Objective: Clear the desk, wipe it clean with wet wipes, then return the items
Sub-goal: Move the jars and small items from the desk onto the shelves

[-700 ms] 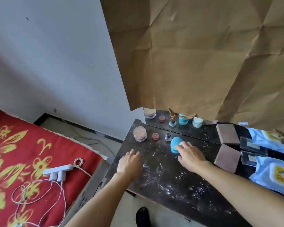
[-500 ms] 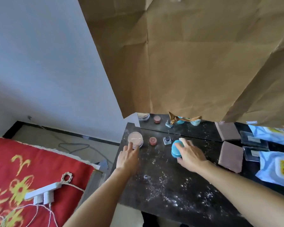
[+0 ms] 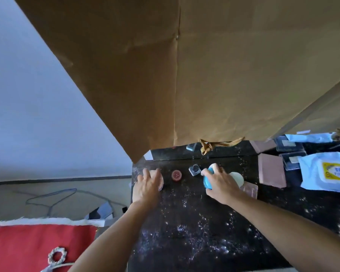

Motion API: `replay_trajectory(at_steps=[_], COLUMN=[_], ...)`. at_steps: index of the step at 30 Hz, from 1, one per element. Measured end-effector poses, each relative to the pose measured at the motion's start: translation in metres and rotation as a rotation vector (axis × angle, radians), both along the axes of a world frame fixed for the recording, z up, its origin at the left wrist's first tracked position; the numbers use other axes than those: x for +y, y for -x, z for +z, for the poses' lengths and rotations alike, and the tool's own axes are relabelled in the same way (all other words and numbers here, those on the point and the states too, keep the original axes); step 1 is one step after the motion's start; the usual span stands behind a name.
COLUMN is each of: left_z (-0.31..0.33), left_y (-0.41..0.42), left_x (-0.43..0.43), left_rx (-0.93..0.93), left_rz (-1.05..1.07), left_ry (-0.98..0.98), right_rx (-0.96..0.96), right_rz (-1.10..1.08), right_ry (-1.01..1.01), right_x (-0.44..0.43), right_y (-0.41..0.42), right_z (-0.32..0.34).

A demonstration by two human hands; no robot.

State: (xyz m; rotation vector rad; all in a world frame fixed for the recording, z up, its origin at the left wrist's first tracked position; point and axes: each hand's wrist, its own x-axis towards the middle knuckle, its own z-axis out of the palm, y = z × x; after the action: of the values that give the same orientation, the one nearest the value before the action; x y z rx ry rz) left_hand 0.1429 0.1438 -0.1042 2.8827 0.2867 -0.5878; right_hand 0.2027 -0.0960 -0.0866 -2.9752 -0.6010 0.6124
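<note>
1. Two bare hands are out over the dark, white-speckled surface (image 3: 194,222) in the head view.
2. The left hand (image 3: 146,186) lies on top of a round pale-pink lidded jar (image 3: 161,181) near the surface's left edge. Its fingers spread over the lid, and I cannot tell whether they actually grasp it.
3. The right hand (image 3: 222,183) grasps a smooth blue egg-shaped container (image 3: 206,180), with its fingers curled round it.
4. Between the two hands stands a small red round pot (image 3: 176,175). Just beside the blue container is a small clear square bottle with a dark cap (image 3: 194,170).
5. A cream round pad (image 3: 238,178) shows just past the right hand's knuckles, and a translucent pink square block (image 3: 250,190) lies beside the wrist.
6. Further right sits a dusty-pink square box (image 3: 271,171). Beyond it, a blue-and-white wet wipes pack with a yellow label (image 3: 326,172) lies at the surface's right edge.
7. A creased brown paper sheet (image 3: 185,75) hangs over the back, and a red bed cover (image 3: 37,246) lies lower left.
</note>
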Motion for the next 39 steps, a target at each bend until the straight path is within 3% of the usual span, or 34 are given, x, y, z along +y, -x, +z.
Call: replay_trajectory(at_steps=[8,14,27,39], left_z=[0.045,0.075,0.116,0.125], left_y=[0.014,0.050,0.122,0.048], left_x=[-0.030,-0.096,-0.344,-0.549], left_rx=[-0.096,-0.128,-0.194,-0.269], left_rz=[-0.083,-0.156,-0.529,-0.818], left_ry=[0.001,-0.011,0.046,0.099], right_rx=[-0.047,-0.093,-0.227,-0.265], right_rz=[0.016,-0.044,-0.422,-0.671], right_ry=[-0.122,-0.148,-0.109,-0.052], right_x=[-0.032,-0.107,-0.352,-0.536], right_y=[0.034,0.090,0.232,0.219], right_z=[0.027,0.051,0.092,0.099])
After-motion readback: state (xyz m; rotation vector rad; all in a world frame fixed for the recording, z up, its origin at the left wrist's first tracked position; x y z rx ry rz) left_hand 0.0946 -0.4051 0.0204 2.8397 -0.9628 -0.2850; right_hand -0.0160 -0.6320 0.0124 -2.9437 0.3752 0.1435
